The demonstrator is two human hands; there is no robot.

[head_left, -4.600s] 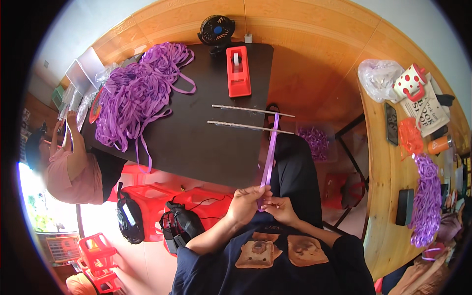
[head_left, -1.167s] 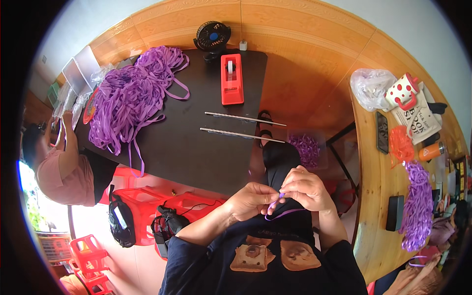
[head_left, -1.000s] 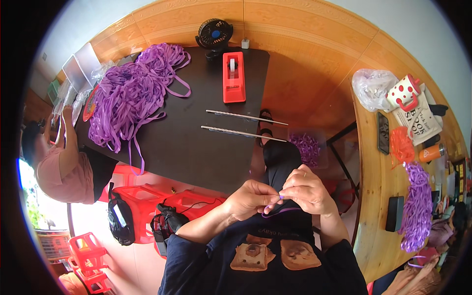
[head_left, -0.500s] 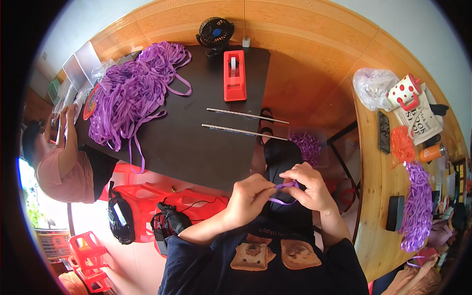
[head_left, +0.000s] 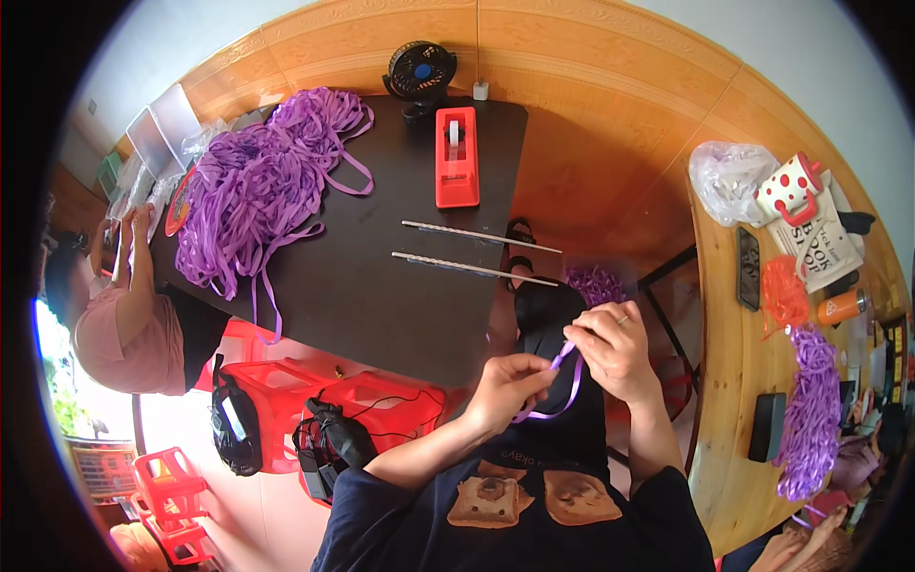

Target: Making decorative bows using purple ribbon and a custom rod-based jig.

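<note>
A narrow purple ribbon (head_left: 561,357) is stretched between my two hands above my lap, and part of it hangs in a loop below them. My left hand (head_left: 513,389) pinches its lower end between thumb and fingers. Higher and to the right, my right hand (head_left: 612,351) has its fingertips closed on the upper part. On the dark table (head_left: 381,315) ahead lie two thin metal rods (head_left: 481,236), roughly parallel, their right ends jutting past the edge. A large heap of purple ribbon (head_left: 253,195) covers the table's left side.
A red tape dispenser (head_left: 457,181) and black fan (head_left: 420,73) stand at the back. Below the table's right edge sits a container of purple ribbon pieces (head_left: 597,283). A wooden table (head_left: 722,419) at right bears a ribbon bundle (head_left: 810,415) and dotted mug (head_left: 789,186). A person (head_left: 129,334) works at left.
My right hand has risen and turned, and my left hand has dropped slightly. The ribbon between them now slants upward to the right. The view has tilted a little.
</note>
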